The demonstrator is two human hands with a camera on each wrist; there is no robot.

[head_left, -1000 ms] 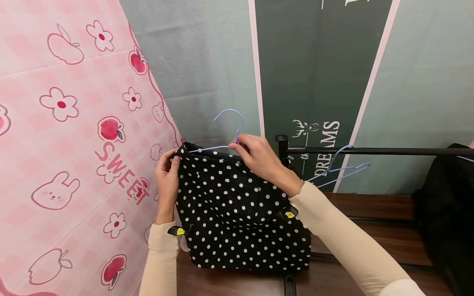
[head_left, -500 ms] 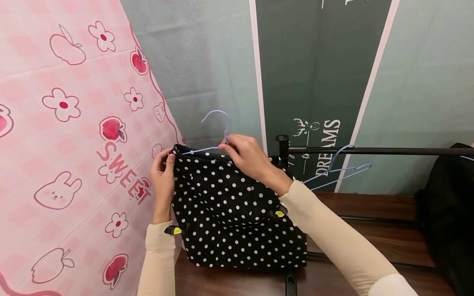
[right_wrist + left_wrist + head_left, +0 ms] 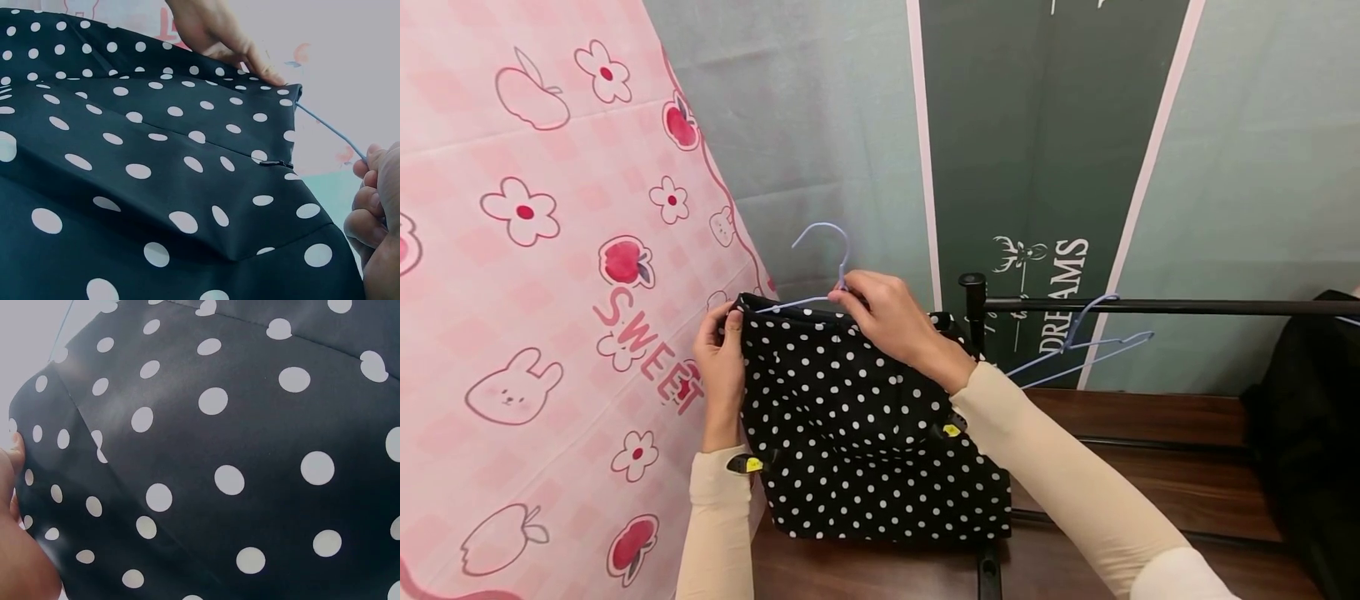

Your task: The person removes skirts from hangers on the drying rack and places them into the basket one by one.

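- Garment: a black cloth garment with white polka dots (image 3: 872,408), hanging between the two hands, just beside the end post of the rack; whether its lower edge meets the brown wood-grain surface (image 3: 872,575) cannot be told.
- Left hand (image 3: 722,354): fingers pinching the garment's upper left corner, thumb on the near face. This grip presumably holds the top edge taut and steadies the corner around the wire.
- Right hand (image 3: 895,317): fingers curled round the base of the hook of a thin lilac wire hanger (image 3: 847,243). Gripped there, at its centre, the hanger is probably easiest to steer, with its hook pointing up and free of the cloth.
- Hanger: one shoulder runs from the right hand into the top edge near the pinched corner; the other shoulder is hidden, so its position cannot be told.
- Rack: a black metal rail (image 3: 1187,307) on a black upright post (image 3: 974,304), to the right of the garment. A second lilac wire hanger (image 3: 1101,340) hangs from the rail by its hook, and dark black cloth (image 3: 1307,433) hangs farther right.
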